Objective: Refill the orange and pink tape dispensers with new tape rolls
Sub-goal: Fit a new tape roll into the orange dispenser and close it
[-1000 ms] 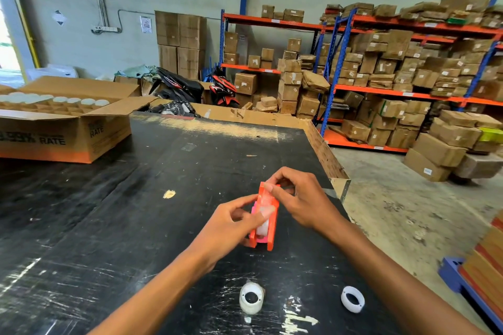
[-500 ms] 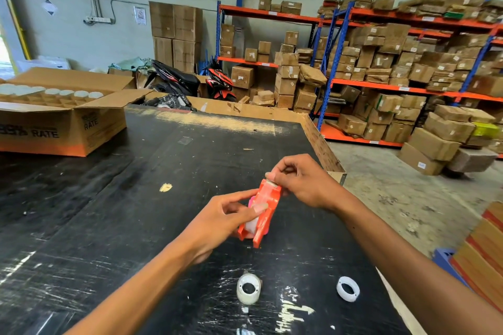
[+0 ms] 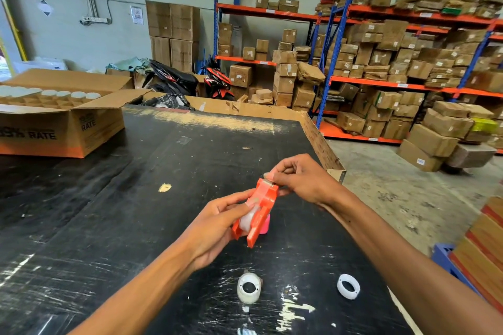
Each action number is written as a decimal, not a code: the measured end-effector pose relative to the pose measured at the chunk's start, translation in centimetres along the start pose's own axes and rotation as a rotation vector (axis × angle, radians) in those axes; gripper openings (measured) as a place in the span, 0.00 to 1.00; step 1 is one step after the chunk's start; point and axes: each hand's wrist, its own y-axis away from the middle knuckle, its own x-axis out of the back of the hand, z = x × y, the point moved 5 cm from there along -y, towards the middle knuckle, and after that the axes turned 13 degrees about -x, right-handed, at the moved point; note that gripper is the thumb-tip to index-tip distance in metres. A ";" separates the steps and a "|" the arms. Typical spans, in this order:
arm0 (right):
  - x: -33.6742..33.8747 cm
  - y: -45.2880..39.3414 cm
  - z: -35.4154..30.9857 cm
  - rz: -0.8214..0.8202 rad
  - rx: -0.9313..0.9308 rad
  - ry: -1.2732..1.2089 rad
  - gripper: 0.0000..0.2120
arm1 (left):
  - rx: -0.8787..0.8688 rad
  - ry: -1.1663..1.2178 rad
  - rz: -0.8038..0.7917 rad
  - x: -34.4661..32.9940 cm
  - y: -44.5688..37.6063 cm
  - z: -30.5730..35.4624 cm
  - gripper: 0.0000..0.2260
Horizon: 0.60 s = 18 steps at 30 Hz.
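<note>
Tilting up-right, the orange dispenser — left hand gripping its body, right hand pinching its top.

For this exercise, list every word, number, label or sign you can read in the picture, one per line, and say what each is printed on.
"RATE": front face of the open cardboard box, after a partly cut-off "33%" that I cannot read for sure.
"RATE": end face of the same box.
Notice on the wall: too small to read.
Diamond sign on the wall: blurred.
White labels on the shelf boxes: too small.
Lettering on the scooter: unreadable.
</note>
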 end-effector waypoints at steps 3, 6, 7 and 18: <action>-0.2 -0.2 0.3 0.008 -0.013 0.006 0.06 | 0.006 0.024 -0.012 0.2 0.1 -0.1 0.17; -0.2 -0.5 1.0 0.027 -0.045 0.002 0.08 | 0.017 0.011 -0.029 0.3 0.1 -0.3 0.16; -0.2 -0.6 1.3 0.020 -0.065 -0.012 0.08 | 0.024 0.002 -0.025 0.3 0.1 -0.4 0.16; 1.2 0.0 7.7 0.250 -0.221 -0.279 0.16 | 0.166 -0.119 0.253 -1.7 -4.4 -3.5 0.14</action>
